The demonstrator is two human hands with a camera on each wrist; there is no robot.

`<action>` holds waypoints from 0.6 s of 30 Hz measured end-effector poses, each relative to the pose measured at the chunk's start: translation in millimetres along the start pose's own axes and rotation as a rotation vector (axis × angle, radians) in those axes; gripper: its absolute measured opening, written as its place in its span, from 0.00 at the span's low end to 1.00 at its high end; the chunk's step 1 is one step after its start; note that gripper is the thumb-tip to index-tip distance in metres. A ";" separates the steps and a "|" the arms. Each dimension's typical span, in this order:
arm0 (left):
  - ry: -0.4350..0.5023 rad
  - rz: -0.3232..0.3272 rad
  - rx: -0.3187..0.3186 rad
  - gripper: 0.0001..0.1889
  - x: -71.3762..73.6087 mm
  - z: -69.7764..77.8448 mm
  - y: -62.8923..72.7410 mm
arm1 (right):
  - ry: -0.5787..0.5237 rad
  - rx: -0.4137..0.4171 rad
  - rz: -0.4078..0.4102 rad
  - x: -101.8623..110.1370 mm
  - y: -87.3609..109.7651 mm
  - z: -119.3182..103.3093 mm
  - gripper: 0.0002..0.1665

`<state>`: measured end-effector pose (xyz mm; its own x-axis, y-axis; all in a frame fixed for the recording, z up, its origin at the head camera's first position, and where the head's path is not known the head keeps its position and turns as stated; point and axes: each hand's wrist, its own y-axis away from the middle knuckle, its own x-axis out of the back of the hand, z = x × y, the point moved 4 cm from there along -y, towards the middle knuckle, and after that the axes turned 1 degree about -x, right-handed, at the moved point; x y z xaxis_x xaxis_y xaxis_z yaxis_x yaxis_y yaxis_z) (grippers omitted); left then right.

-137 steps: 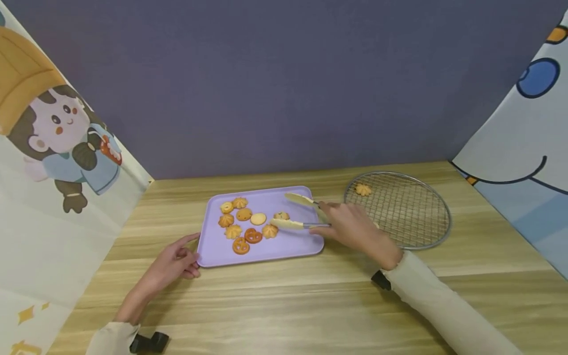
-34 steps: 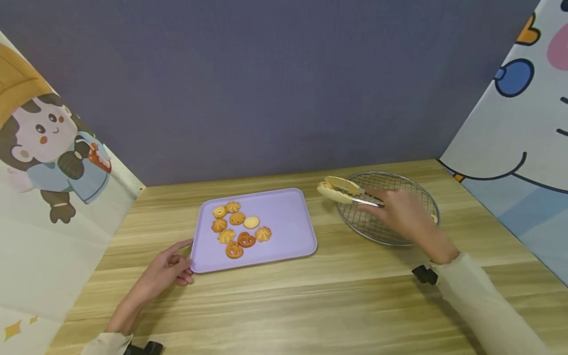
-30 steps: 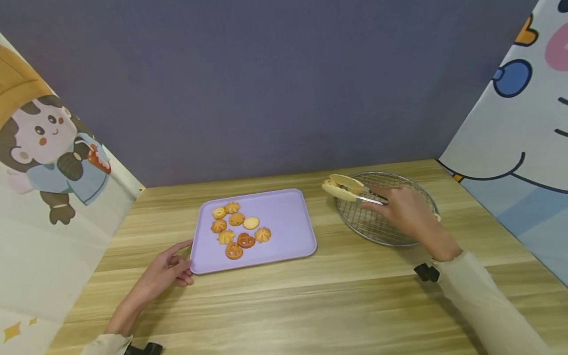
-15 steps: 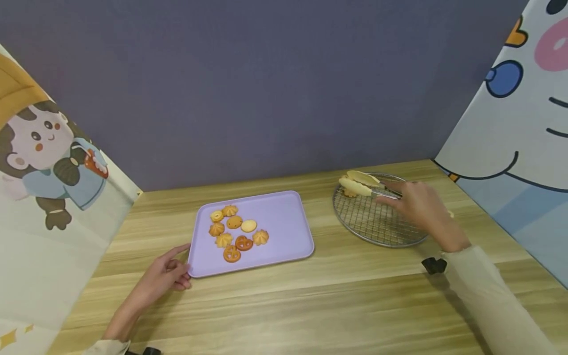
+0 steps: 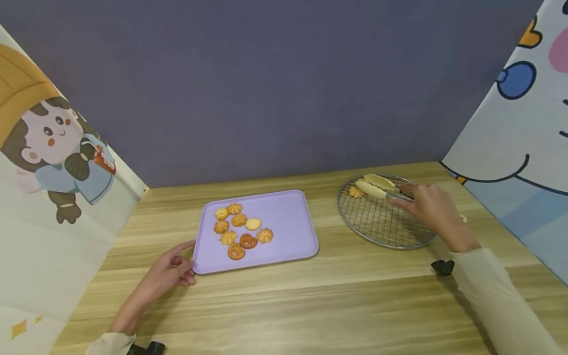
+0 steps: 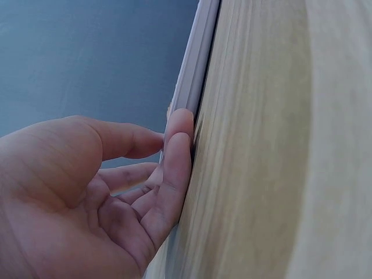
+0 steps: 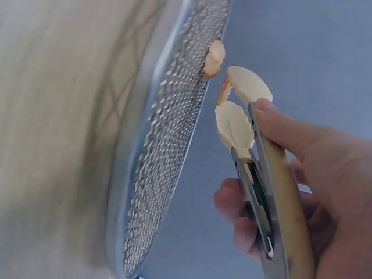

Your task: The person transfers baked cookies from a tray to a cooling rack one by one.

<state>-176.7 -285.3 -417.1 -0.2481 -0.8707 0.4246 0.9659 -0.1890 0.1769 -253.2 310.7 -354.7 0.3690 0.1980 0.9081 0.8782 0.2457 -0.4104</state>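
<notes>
My right hand [image 5: 432, 207] grips metal tongs [image 7: 270, 215] with cream scalloped tips. A browned cookie [image 7: 224, 90] shows between those tips, mostly hidden by them in the head view. The tongs hang over the round wire rack [image 5: 381, 227], just right of a star-shaped cookie [image 5: 355, 192] lying near its back left. My left hand [image 5: 166, 271] holds the lilac tray [image 5: 288, 236] at its front left corner; in the left wrist view the thumb meets the rim while fingertips press the outer wall. Several butter cookies [image 5: 228, 237] and two pretzel cookies [image 5: 248, 241] lie on the tray's left half.
The wood-grain table [image 5: 284, 305] meets a dark blue-grey wall [image 5: 284, 98] behind the tray and rack. Printed cartoon panels [image 5: 66, 148] stand at both sides. Bare tabletop lies between tray and rack and along the front.
My right hand has carried the tongs from over the tray rightward to the rack, with a cookie taken from the tray's middle. My left hand stays at the tray's corner.
</notes>
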 end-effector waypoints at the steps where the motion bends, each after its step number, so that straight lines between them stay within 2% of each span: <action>1: 0.000 0.000 -0.001 0.32 -0.1 -0.1 -0.1 | 0.007 0.004 0.000 -0.4 0.6 0.5 0.28; 13: 0.004 0.009 -0.003 0.32 -0.3 0.4 1.2 | 0.017 -0.063 -0.072 -4.8 4.4 11.4 0.33; 18: 0.012 0.003 -0.009 0.33 -0.8 1.2 1.2 | 0.029 -0.063 -0.070 -5.0 4.9 14.2 0.32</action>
<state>-175.5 -284.3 -416.1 -0.2444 -0.8768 0.4141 0.9672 -0.1903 0.1681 -255.0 324.4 -362.4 0.3138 0.1550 0.9367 0.9192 0.1975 -0.3407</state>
